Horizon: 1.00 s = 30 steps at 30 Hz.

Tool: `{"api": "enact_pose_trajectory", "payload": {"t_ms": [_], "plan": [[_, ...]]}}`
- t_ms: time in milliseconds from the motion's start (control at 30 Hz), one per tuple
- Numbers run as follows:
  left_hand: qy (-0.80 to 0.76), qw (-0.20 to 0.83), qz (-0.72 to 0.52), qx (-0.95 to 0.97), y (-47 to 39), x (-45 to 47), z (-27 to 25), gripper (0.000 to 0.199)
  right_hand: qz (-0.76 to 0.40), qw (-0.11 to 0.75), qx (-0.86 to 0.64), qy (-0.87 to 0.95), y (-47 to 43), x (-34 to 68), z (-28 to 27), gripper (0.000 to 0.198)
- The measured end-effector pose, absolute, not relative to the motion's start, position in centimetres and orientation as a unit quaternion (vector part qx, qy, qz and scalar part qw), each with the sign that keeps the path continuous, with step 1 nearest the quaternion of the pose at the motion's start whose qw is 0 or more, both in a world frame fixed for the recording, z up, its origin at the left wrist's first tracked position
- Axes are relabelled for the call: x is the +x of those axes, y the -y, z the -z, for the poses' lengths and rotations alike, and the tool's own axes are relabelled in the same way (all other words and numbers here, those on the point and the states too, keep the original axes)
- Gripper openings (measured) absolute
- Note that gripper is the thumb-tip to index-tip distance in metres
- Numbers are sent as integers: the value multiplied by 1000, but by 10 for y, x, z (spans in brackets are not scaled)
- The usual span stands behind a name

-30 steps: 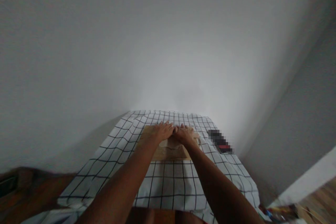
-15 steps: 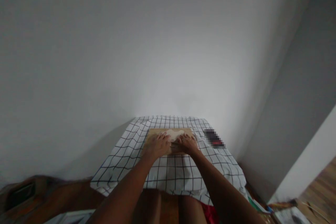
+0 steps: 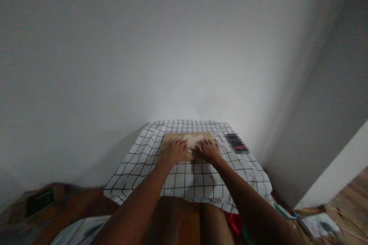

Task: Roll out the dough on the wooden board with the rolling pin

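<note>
Left hand (image 3: 176,151) and right hand (image 3: 209,150) lie palm down, the grip of each loose, fingers apart and pointing forward. Between them, on a wooden board (image 3: 169,138), sits the dough (image 3: 193,140), pale and flattened, its visible part reaching toward the far edge. Both hands are at its sides (how much of it runs under the palms, I cannot tell). Under the board, a white cloth (image 3: 181,180) with dark grid lines covers the worktop. To the right, well apart from the board, a dark thing (image 3: 236,144) with a red patch rests on the cloth, blurred out.
</note>
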<state>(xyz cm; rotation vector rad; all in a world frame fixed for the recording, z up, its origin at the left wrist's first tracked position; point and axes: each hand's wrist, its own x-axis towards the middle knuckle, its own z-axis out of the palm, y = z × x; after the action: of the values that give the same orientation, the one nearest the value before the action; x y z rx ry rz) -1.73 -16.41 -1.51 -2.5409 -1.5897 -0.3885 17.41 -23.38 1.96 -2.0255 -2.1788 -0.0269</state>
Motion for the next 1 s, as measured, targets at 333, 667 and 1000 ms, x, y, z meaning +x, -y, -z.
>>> {"api": "enact_pose_trajectory", "payload": {"t_ms": [333, 667, 1000], "plan": [[506, 2, 93, -857, 112, 4, 1, 55, 24, 122, -726, 677, 173, 187, 0, 45], [572, -82, 61, -814, 29, 33, 0, 66, 16, 148, -751, 644, 92, 216, 0, 44], [609, -108, 96, -779, -21, 40, 3, 78, -22, 140, -770, 622, 39, 236, 9, 36]]}}
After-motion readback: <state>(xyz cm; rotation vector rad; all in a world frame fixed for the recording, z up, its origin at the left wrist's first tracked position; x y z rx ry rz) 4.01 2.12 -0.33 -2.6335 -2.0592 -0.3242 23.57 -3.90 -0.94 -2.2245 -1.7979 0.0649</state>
